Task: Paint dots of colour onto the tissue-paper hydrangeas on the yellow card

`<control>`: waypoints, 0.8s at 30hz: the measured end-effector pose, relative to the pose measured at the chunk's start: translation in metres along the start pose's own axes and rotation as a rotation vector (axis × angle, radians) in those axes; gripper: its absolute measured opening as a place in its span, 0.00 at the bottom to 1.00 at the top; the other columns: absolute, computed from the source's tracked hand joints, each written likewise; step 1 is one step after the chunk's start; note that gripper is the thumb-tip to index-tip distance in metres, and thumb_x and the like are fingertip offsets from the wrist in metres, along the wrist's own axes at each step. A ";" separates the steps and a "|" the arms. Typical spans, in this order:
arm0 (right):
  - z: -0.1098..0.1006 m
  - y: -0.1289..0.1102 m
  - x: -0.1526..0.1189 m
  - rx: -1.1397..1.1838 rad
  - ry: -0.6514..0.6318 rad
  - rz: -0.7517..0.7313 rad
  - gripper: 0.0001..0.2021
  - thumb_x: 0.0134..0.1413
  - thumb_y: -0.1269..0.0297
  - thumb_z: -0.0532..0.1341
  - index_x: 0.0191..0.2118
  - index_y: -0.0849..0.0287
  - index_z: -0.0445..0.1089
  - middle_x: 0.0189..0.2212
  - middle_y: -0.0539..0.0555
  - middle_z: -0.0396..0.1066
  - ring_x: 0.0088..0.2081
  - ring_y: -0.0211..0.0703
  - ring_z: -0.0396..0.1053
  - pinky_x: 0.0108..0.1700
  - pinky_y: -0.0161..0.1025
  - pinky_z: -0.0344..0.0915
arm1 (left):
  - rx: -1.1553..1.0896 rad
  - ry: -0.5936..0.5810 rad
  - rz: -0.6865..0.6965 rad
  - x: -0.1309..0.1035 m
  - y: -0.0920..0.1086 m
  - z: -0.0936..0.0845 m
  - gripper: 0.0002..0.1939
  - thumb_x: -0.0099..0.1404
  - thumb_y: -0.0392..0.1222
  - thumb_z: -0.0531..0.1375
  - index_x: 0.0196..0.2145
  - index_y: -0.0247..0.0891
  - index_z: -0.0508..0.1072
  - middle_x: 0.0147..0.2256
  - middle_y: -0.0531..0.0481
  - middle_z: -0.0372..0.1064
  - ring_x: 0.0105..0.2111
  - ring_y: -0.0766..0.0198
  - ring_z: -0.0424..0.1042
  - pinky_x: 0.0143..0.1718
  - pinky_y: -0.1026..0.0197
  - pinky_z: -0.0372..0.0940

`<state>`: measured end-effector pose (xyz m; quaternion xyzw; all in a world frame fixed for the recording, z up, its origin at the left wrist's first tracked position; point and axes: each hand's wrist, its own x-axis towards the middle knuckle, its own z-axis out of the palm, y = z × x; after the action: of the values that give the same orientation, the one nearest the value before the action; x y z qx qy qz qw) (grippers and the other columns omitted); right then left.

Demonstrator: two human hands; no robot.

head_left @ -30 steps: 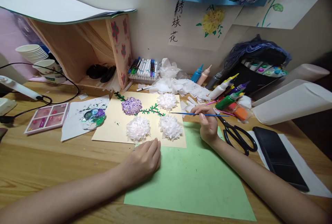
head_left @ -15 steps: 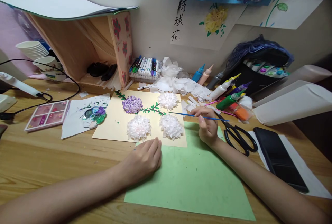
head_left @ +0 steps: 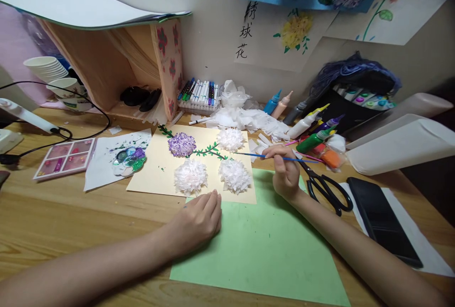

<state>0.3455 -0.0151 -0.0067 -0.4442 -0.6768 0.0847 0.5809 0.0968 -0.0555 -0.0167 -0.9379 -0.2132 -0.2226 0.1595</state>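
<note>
My right hand (head_left: 286,170) pinches a thin blue paintbrush (head_left: 254,156), its tip near the end of a painted green leafy stem (head_left: 206,150) on a cream sheet of paper (head_left: 149,167). On this sheet are a purple-speckled tissue flower (head_left: 181,144) and three white tissue flowers, at the upper right (head_left: 231,139), lower right (head_left: 234,176) and lower left (head_left: 190,176). My left hand (head_left: 199,217) lies over the sheet's lower edge, fingertips just below the lower-left flower, fingers loosely together and holding nothing. A green sheet (head_left: 256,250) lies beneath the cream one.
Left of the sheet, a paint-smeared palette (head_left: 130,160) lies on white paper (head_left: 97,167). Black scissors (head_left: 329,191) and a black phone (head_left: 382,221) are to the right. Behind are markers (head_left: 201,94), torn white tissue (head_left: 249,121) and several paint bottles (head_left: 309,121).
The brush in my right hand has shifted very slightly; its tip stays near the stem's end. My left hand stays in place. The whole view has moved a little.
</note>
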 end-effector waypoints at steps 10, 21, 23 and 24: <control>0.030 -0.017 0.048 -0.039 -0.141 0.077 0.16 0.63 0.58 0.47 0.27 0.55 0.63 0.21 0.49 0.59 0.24 0.37 0.60 0.31 0.39 0.56 | -0.005 0.010 0.003 -0.001 -0.001 0.000 0.14 0.64 0.32 0.50 0.43 0.20 0.70 0.36 0.35 0.73 0.34 0.57 0.72 0.31 0.58 0.66; 0.035 0.007 0.039 0.087 -0.143 0.348 0.17 0.62 0.52 0.48 0.27 0.56 0.63 0.20 0.47 0.59 0.24 0.36 0.60 0.29 0.37 0.56 | -0.007 -0.009 0.001 -0.003 0.000 0.001 0.14 0.64 0.30 0.49 0.43 0.22 0.70 0.38 0.36 0.73 0.36 0.58 0.71 0.33 0.58 0.67; 0.035 0.010 0.039 0.103 -0.132 0.362 0.17 0.61 0.52 0.49 0.27 0.57 0.63 0.21 0.47 0.60 0.24 0.36 0.61 0.30 0.37 0.56 | -0.008 -0.016 0.001 -0.004 0.001 0.001 0.14 0.64 0.31 0.49 0.44 0.22 0.70 0.39 0.35 0.73 0.37 0.57 0.72 0.34 0.58 0.67; 0.035 0.011 0.039 0.111 -0.123 0.365 0.17 0.61 0.52 0.49 0.28 0.57 0.63 0.21 0.47 0.59 0.24 0.35 0.61 0.30 0.36 0.56 | -0.008 -0.019 0.003 -0.004 0.001 0.001 0.14 0.64 0.32 0.49 0.44 0.22 0.70 0.39 0.35 0.73 0.37 0.57 0.72 0.34 0.57 0.67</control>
<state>0.3235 0.0331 0.0034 -0.5207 -0.6136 0.2528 0.5371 0.0941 -0.0570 -0.0198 -0.9409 -0.2125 -0.2141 0.1542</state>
